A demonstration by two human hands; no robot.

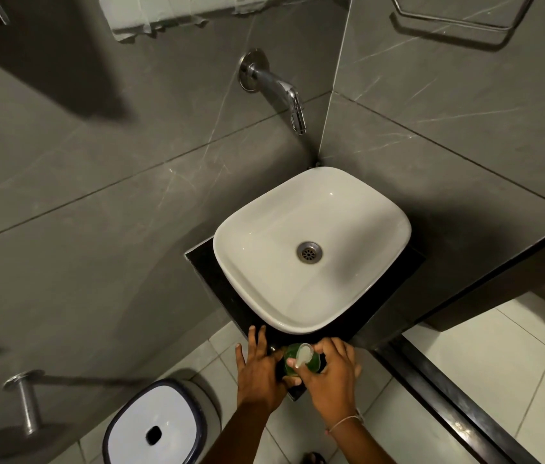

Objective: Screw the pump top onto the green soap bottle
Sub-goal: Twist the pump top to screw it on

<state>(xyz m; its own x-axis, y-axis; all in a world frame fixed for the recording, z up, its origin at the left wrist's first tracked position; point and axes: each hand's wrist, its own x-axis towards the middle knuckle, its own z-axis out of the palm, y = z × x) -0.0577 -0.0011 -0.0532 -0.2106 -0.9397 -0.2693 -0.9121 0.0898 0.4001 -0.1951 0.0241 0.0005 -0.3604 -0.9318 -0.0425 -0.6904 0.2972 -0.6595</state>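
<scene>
The green soap bottle (290, 360) stands on the black counter's front edge, just below the white basin. A white pump top (302, 353) sits on the bottle's neck, its nozzle pointing toward me. My left hand (259, 366) wraps the bottle's left side, thumb against it and fingers spread over the counter. My right hand (333, 370) curls around the pump top and the bottle's right side. The bottle's lower part is hidden between the hands.
A white basin (254, 229) with a metal drain sits on the black counter (210, 272). A chrome tap (284, 92) juts from the grey wall above. A white-lidded bin (153, 426) stands on the tiled floor at lower left, near a chrome holder (26, 400).
</scene>
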